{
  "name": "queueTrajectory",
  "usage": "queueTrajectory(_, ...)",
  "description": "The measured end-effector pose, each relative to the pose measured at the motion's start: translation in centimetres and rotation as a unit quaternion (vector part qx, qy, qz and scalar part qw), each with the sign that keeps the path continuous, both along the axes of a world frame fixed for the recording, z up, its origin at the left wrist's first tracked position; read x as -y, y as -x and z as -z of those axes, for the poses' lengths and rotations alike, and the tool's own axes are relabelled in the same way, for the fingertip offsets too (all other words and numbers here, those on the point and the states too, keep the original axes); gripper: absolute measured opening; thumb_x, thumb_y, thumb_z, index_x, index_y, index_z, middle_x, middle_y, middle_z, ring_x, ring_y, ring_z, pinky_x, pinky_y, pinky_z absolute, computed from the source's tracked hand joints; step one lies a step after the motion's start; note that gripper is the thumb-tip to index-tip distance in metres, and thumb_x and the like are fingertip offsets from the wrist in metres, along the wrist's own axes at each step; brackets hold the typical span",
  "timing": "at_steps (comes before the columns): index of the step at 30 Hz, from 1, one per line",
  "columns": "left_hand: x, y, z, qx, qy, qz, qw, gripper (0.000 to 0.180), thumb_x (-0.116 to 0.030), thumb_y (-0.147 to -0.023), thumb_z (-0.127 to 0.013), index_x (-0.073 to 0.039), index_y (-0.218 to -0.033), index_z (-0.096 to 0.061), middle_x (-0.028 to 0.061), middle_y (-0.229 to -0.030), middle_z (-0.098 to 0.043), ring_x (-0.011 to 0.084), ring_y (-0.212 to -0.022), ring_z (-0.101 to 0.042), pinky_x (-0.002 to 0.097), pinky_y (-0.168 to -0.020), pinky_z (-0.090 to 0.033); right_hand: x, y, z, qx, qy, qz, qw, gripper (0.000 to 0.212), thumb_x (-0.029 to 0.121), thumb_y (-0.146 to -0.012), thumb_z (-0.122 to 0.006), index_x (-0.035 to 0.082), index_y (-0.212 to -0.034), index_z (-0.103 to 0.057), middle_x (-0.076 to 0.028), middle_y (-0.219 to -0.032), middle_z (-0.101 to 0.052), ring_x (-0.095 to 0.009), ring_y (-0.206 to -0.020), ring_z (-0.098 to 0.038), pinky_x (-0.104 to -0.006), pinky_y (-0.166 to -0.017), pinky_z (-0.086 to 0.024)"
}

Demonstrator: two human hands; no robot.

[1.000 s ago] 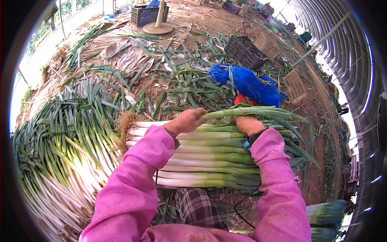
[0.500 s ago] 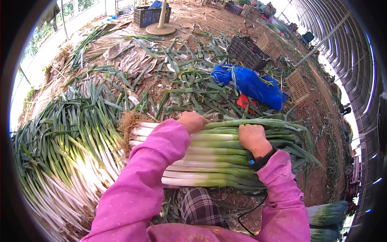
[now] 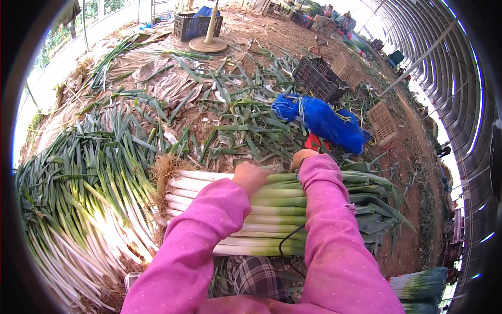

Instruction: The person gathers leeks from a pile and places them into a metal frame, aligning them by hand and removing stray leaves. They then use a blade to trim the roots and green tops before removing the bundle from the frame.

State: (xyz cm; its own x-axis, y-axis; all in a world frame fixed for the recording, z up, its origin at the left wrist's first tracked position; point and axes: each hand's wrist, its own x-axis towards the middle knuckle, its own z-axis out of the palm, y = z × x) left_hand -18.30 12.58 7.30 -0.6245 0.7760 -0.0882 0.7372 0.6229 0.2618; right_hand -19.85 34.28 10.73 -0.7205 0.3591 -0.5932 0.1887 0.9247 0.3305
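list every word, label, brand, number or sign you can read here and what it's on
None: no text can be read in this view.
Leeks: no label or print shows on them.
Pink sleeves: pale dots, no letters to make out.
Blue net bundle and black crate: no readable marking.
Far crates: too small and blurred to tell whether they carry any.
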Motion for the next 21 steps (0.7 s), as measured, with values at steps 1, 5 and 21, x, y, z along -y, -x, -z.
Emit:
queueTrajectory(1, 0.1, -0.2, -0.1, 0.002, 0.000, 0.001, 1.000, 0.030, -0.028, -0.091, -0.049, -0.027, -0.116, -0.065, 0.0096, -0.095, -0.070, 0.0274, -0.092, -0.067, 0.0403, -0.076, -0.052, -0.3, 0.8, 0.4, 0.057, 0.010, -0.012, 0.998, 0.056, 0.037, -0.073, -0.073, 0.002, -0.116, -0.065, -0.017, -0.115, -0.065, -0.032, -0.106, -0.063, -0.0421, -0.092, -0.049)
queueTrajectory(5, 0.0, 0.9, 0.6, 0.081, 0.010, 0.000, 0.997, 0.039, -0.047, -0.092, -0.049, -0.031, -0.127, -0.057, 0.0127, -0.097, -0.068, 0.0329, -0.093, -0.065, 0.0437, -0.079, -0.051, -2.4, 0.3, -0.4, -0.037, 0.007, 0.077, 0.996, 0.044, 0.028, -0.077, -0.071, 0.001, -0.112, -0.066, -0.019, -0.114, -0.065, -0.034, -0.106, -0.063, -0.0428, -0.089, -0.050)
queueTrajectory(21, 1.4, 1.2, -0.5, 0.101, 0.019, 0.003, 0.995, 0.046, -0.054, -0.094, -0.044, -0.034, -0.134, -0.050, 0.0150, -0.109, -0.063, 0.0330, -0.104, -0.060, 0.0439, -0.085, -0.048, -20.3, -15.3, -8.2, -0.236, 0.080, 0.272, 0.929, 0.055, 0.047, -0.072, -0.074, -0.004, -0.091, -0.069, -0.017, -0.088, -0.069, -0.025, -0.077, -0.065, -0.0388, -0.069, -0.049)
